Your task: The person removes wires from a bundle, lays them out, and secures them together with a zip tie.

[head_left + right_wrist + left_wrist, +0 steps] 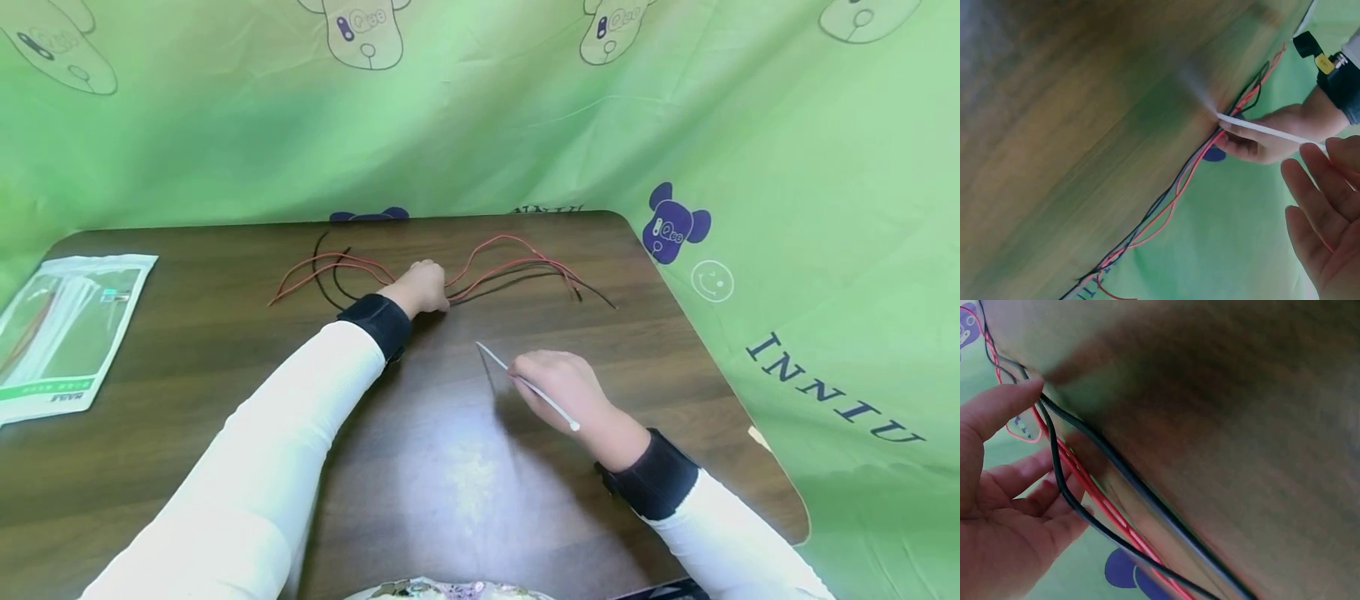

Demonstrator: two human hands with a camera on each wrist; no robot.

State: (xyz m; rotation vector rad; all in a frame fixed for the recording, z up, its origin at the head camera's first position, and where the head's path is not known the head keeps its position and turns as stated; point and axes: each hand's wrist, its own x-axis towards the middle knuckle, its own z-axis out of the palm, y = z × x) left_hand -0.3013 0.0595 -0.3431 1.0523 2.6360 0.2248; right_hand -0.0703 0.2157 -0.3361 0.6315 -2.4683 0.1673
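Several red wires (551, 262) and black wires (600, 297) run across the far part of the table in a loose bundle, their ends spread to both sides. My left hand (423, 287) grips the middle of the bundle, with wires passing between thumb and fingers in the left wrist view. Nearer to me, my right hand (566, 379) pinches a thin white cable tie (553, 405) between thumb and fingertips. The tie's square head (575, 426) lies toward my wrist, and its free tip points up and left toward the wires.
A clear, green-printed packet (56, 333) with white strips inside lies at the table's left. The brown wooden table (225, 350) has a rounded right edge with a small pale patch (759, 438). Green printed cloth (480, 125) hangs behind and to the right.
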